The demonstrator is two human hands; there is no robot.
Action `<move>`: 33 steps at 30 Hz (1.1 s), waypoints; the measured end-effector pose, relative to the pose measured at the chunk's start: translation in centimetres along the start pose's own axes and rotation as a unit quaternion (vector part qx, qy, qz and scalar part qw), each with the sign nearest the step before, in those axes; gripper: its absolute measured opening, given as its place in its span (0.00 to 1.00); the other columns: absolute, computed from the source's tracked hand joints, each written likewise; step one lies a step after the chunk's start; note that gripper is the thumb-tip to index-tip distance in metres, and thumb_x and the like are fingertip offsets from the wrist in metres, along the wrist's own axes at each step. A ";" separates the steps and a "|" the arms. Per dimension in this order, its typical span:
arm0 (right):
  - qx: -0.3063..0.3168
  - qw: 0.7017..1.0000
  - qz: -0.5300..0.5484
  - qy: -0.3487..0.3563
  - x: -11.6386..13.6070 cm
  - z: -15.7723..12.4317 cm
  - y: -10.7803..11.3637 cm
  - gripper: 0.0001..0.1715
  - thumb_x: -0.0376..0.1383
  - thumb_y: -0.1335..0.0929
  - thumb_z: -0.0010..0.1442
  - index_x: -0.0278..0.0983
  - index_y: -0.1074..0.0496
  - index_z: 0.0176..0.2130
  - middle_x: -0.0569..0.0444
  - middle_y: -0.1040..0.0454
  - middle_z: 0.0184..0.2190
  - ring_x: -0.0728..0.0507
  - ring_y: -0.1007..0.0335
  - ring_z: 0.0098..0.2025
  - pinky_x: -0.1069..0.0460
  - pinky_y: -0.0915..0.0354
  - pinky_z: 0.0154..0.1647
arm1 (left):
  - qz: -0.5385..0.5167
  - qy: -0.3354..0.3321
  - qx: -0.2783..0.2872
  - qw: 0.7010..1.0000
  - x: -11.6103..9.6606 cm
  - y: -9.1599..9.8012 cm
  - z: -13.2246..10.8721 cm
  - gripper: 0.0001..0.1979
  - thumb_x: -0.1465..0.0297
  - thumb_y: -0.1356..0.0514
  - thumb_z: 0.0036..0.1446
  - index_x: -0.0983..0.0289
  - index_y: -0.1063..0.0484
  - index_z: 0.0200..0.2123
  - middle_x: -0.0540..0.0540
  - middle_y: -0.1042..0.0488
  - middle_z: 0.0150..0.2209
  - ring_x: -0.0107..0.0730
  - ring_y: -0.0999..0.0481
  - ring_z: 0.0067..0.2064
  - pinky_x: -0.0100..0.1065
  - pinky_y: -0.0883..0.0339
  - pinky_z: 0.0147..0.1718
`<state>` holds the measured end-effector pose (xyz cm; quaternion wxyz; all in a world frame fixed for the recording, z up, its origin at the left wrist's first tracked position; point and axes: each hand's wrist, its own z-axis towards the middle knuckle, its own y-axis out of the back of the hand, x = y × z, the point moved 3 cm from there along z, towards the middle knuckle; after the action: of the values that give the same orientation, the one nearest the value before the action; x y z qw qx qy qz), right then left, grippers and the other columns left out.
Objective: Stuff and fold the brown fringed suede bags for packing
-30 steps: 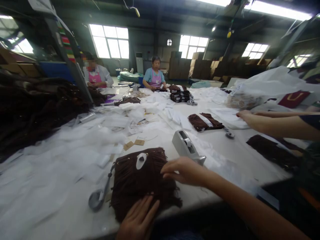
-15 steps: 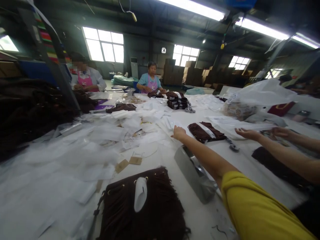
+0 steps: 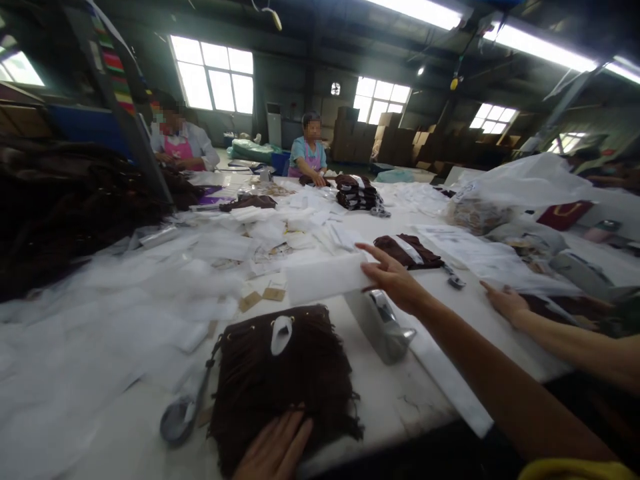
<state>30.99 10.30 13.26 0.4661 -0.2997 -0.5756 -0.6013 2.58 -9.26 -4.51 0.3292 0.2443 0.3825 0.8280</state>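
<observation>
My left hand [image 3: 277, 443] lies flat, fingers stretched, on the front part of a dark brown fringed bag [image 3: 290, 373]. The bag has gold eyelets, and a white oval piece [image 3: 281, 335] sits near its top edge. My right hand [image 3: 393, 277] is above the table, pinching the end of a white paper strip [image 3: 323, 277] that extends left over the bag's far side. Just below this hand stands a grey tape dispenser [image 3: 385, 330]. Another white strip [image 3: 455, 380] shows beyond my right forearm; whether it joins the held one I cannot tell.
Loose white sheets [image 3: 125, 327] heap up on the left, with brown tags [image 3: 273, 294] beside them. A banded brown bundle [image 3: 407, 251] and stacked bundles [image 3: 356, 192] lie farther back. A co-worker's hand [image 3: 505, 301] is at right. Two people sit across the table.
My right hand has drawn back toward me and now holds the white strip. My left hand has come into view on the brown bag. The co-worker's hands at right have moved lower.
</observation>
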 end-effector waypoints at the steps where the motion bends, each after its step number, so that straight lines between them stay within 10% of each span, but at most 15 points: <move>1: 0.053 0.997 0.050 -0.029 -0.5 -2.3 -1.0 0.34 0.44 0.36 0.64 0.41 0.44 0.66 0.55 0.25 0.34 0.45 0.27 0.33 0.51 0.26 0.30 | -0.014 0.019 0.009 1.000 0.0 0.6 0.2 0.30 0.83 0.53 0.57 0.61 0.29 0.58 0.50 0.26 0.57 0.30 0.25 0.55 0.29 0.31 0.53; 6: 0.073 0.994 -0.059 -0.049 -4.1 -10.9 -6.7 0.29 0.40 0.33 0.62 0.39 0.37 0.62 0.54 0.26 0.31 0.45 0.27 0.29 0.49 0.24 0.29 | -0.081 0.085 0.036 0.992 -0.6 2.8 1.3 0.26 0.81 0.49 0.59 0.61 0.28 0.57 0.57 0.23 0.54 0.40 0.24 0.53 0.41 0.31 0.55; 11: -0.074 0.940 -0.264 0.205 -5.2 -14.9 -10.5 0.24 0.29 0.35 0.63 0.41 0.31 0.57 0.44 0.29 0.55 0.38 0.31 0.56 0.39 0.32 0.58 | -0.117 0.105 0.051 0.986 -0.8 3.4 1.8 0.23 0.80 0.46 0.56 0.61 0.24 0.52 0.60 0.21 0.46 0.45 0.24 0.52 0.53 0.38 0.60; 14: 0.027 0.915 -0.226 0.332 -4.8 -16.3 -11.4 0.21 0.29 0.39 0.67 0.42 0.30 0.56 0.47 0.26 0.53 0.42 0.30 0.57 0.43 0.32 0.59 | -0.145 0.090 0.069 0.983 -0.2 3.8 1.8 0.22 0.79 0.44 0.55 0.61 0.25 0.52 0.60 0.20 0.43 0.45 0.23 0.50 0.54 0.37 0.60; 20: 0.167 0.904 -0.242 0.311 -4.5 -16.4 -11.4 0.30 0.41 0.32 0.64 0.36 0.36 0.63 0.40 0.34 0.62 0.35 0.37 0.63 0.39 0.38 0.63 | -0.149 0.083 0.107 0.980 1.6 5.1 2.1 0.17 0.73 0.42 0.60 0.63 0.26 0.52 0.62 0.23 0.50 0.46 0.27 0.56 0.46 0.32 0.56; 27: -0.142 0.961 -0.135 0.195 -0.9 -18.4 -8.1 0.17 0.35 0.36 0.68 0.43 0.28 0.55 0.50 0.23 0.49 0.41 0.26 0.51 0.47 0.31 0.55 | -0.122 0.066 0.198 0.970 3.4 5.2 2.1 0.25 0.75 0.43 0.59 0.61 0.33 0.60 0.60 0.33 0.63 0.48 0.34 0.64 0.50 0.36 0.59; 33: 0.057 0.883 -0.224 0.409 1.0 -24.6 -14.5 0.21 0.31 0.36 0.67 0.43 0.30 0.58 0.52 0.23 0.47 0.44 0.28 0.47 0.48 0.31 0.50 | -0.273 0.080 0.297 0.911 7.6 5.9 4.6 0.31 0.78 0.50 0.54 0.62 0.35 0.62 0.52 0.27 0.58 0.35 0.25 0.56 0.35 0.34 0.55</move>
<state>21.79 -15.21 4.28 0.5298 0.1370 -0.4190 -0.7246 -1.56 -4.39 4.02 0.4231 0.1498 0.6877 0.5706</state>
